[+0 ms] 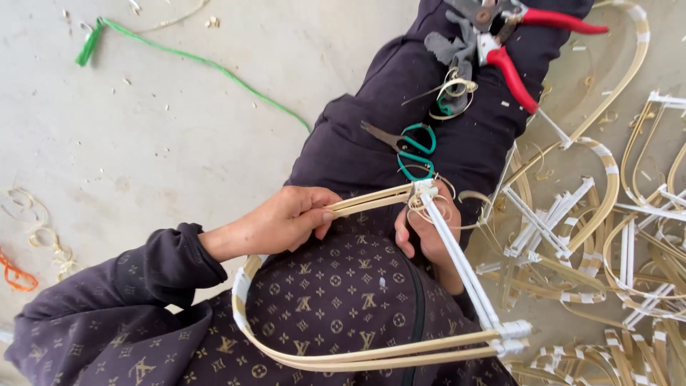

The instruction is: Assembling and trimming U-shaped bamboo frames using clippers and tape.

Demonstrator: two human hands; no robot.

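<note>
- Bamboo strips, pale and bent into a curved frame, lie across the seated person's lap, over the dark patterned clothing.
- Left hand reaches in from a dark sleeve, thumb and fingers pinched shut on the upper strips just short of the frame's top corner.
- Right hand sits under that corner, fingers curled closed around the joint where the strips meet a straight white bar.
- That bar runs down and to the right to a second white-wrapped joint at the frame's lower corner.
- Thin curly shavings hang around the held corner.
- Green-handled scissors lie on the leg just above the hands; red-handled pliers lie further along it.
- Finished frames are heaped on the floor to the right; a green cord trails over the concrete on the left.
</note>
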